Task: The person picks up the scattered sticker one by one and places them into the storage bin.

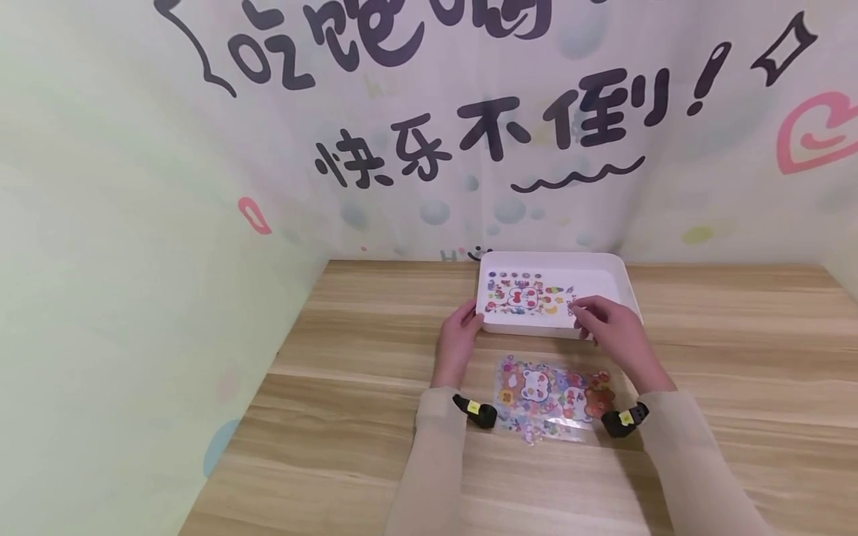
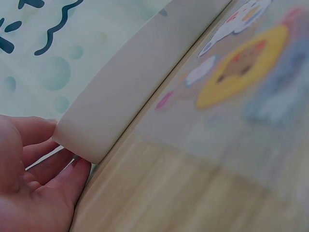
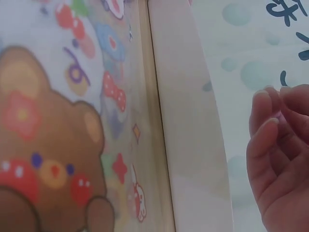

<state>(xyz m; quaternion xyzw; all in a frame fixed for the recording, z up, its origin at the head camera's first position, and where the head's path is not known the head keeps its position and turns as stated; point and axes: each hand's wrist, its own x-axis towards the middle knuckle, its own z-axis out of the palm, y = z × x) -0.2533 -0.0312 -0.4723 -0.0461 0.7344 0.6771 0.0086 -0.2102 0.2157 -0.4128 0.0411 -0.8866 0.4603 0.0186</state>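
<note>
A shallow white tray (image 1: 563,327) stands at the back of the table, with colourful cartoon stickers (image 1: 523,298) across its left and middle floor. My left hand (image 1: 460,331) grips the tray's near left corner, its fingers about the outer wall, as the left wrist view (image 2: 41,159) shows from close up. Over the right part of the tray hangs my right hand (image 1: 610,327), fingers bent and tips drawn together near the stickers. In the right wrist view, thumb and fingertips meet beside the tray wall (image 3: 188,121); whether something thin is between them is not visible.
On the wooden table (image 1: 362,417), between the forearms, lies a clear sticker sheet (image 1: 556,398) with printed bears, close to the tray's front wall. Behind the tray rises a printed cloth backdrop (image 1: 402,216); another cloth wall (image 1: 134,298) borders the left side.
</note>
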